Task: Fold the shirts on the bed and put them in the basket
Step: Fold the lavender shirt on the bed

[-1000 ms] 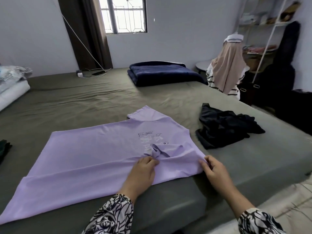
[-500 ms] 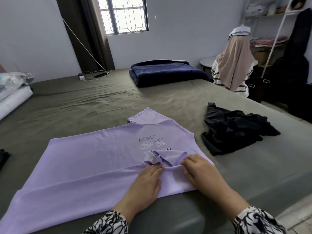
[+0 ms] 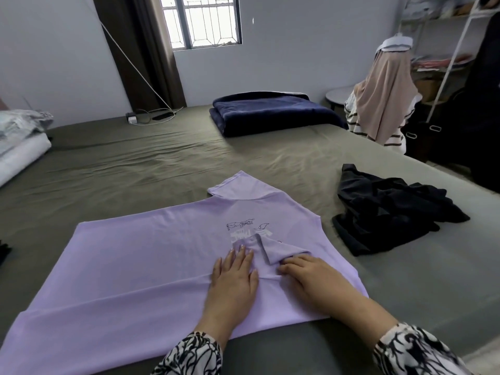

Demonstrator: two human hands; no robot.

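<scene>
Bed (image 3: 162, 163), lilac shirt (image 3: 135, 266) flat under both hands.

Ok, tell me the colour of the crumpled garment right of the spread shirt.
Black; the crumpled garment shows best in the head view.

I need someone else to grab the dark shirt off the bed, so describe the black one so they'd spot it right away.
Start at the olive-green bed. The lilac shirt is spread flat at its near edge under both hands; look just to the right of it. There lies the black shirt, the only crumpled, unfolded heap, apart from the neatly folded navy blanket at the far end.
</scene>
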